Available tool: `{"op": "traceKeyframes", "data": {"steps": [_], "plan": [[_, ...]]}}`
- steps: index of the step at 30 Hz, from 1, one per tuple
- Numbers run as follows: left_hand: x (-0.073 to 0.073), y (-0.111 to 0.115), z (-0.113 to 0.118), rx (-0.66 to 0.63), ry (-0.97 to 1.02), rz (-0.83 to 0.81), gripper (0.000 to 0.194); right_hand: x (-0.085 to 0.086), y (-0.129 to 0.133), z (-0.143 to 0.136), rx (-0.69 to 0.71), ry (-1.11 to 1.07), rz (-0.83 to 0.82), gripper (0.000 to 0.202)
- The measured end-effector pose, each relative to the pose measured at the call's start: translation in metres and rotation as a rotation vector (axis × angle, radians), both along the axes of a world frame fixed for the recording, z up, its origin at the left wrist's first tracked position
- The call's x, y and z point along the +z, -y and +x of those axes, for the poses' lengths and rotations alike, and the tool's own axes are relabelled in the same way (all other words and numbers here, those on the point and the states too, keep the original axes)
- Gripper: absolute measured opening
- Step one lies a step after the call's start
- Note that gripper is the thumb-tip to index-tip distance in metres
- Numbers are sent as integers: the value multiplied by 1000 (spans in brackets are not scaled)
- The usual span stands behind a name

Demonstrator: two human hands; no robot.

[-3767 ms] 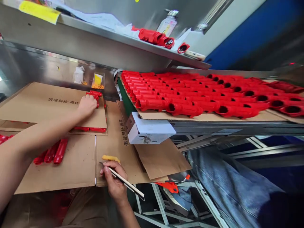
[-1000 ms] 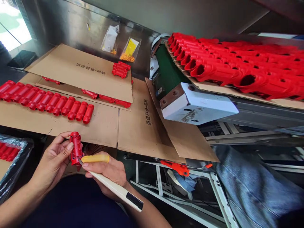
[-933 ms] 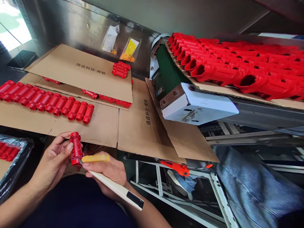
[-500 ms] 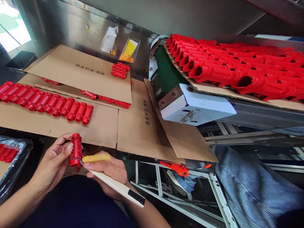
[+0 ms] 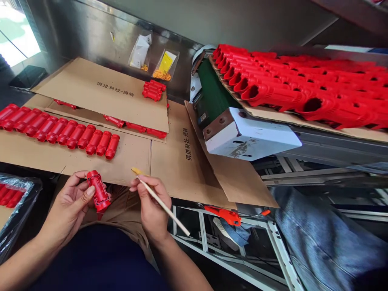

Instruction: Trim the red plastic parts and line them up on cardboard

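Observation:
A red plastic part [image 5: 99, 193], its ribbed inner side showing, is held between the thumb and fingers of my left hand [image 5: 74, 202]. My right hand [image 5: 154, 202] is closed around a slim white-handled tool [image 5: 165, 208] whose handle points down to the right; something yellow shows at its upper end by the fingers. A gap separates the tool from the red part. Beyond my hands, a row of red cylindrical parts [image 5: 72, 133] lies on cardboard [image 5: 130, 155]. A stack of small red pieces [image 5: 153, 89] sits on an upper cardboard sheet [image 5: 91, 83].
On the right, many red housings [image 5: 287, 85] rest on cardboard above a green conveyor [image 5: 215, 89]. Two small bags [image 5: 165, 64] and a phone [image 5: 28, 77] lie at the back. An orange-handled tool [image 5: 224, 215] and a person's denim-covered leg [image 5: 327, 234] are lower right.
My right hand has drawn the tool away from the red part, to the right, and turned it. The red part in my left hand has tilted, its upper end leaning left.

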State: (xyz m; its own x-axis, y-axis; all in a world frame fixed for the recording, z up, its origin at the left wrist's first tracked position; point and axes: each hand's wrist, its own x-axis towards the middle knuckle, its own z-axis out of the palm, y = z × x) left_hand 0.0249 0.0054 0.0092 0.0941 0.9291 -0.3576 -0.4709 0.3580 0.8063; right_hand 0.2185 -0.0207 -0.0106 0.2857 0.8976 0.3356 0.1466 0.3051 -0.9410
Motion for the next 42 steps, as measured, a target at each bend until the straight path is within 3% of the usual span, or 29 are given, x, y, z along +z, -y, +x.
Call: {"op": "traceKeyframes", "data": {"steps": [4, 9, 28, 36, 42], "plan": [[-1, 4, -3, -24, -225, 150, 25, 6, 1, -6, 136, 254, 154, 16], [1, 8, -4, -57, -361, 210, 24, 12, -2, -14, 215, 323, 279, 21], [6, 5, 1, -62, -348, 282, 15, 7, 1, -17, 215, 277, 280, 29], [-6, 15, -1, -18, -338, 228, 18, 6, 7, -21, 143, 279, 264, 32], [-3, 10, -1, -42, -341, 241, 20, 10, 3, -16, 226, 220, 248, 22]]}}
